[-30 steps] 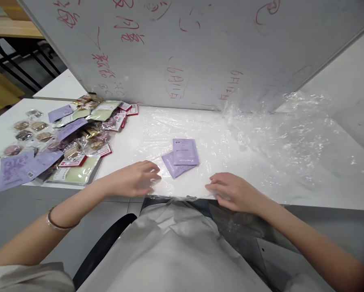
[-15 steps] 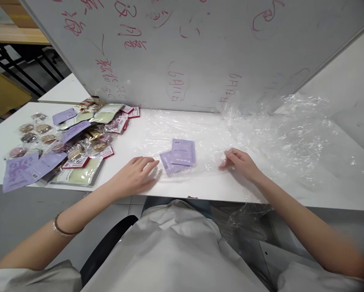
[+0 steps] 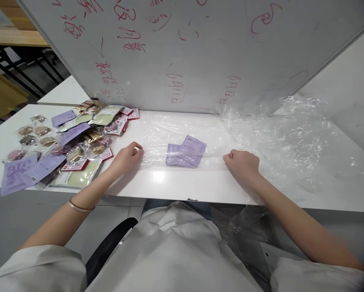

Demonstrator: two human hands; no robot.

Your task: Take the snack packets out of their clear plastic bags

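Note:
Two purple sachets (image 3: pixel 186 152) lie overlapping inside a clear plastic bag (image 3: pixel 154 134), which is flat on the white table. My left hand (image 3: pixel 127 159) is closed, its fingers pinching the bag's left end near the front. Across from it, my right hand (image 3: pixel 242 164) makes a fist around the plastic on the right side. The film looks stretched between both hands, with creases running over the sachets.
A heap of packaged snacks and purple packets (image 3: pixel 75 134) covers the table's left part. Crumpled clear plastic bags (image 3: pixel 285 142) fill the right. A whiteboard (image 3: pixel 182 61) with red writing stands along the back edge. The white table's front edge (image 3: pixel 169 198) lies before my body.
My left hand has moved left and closed on the bag's edge. My right hand has tightened into a fist. The sachets have turned and shifted slightly right.

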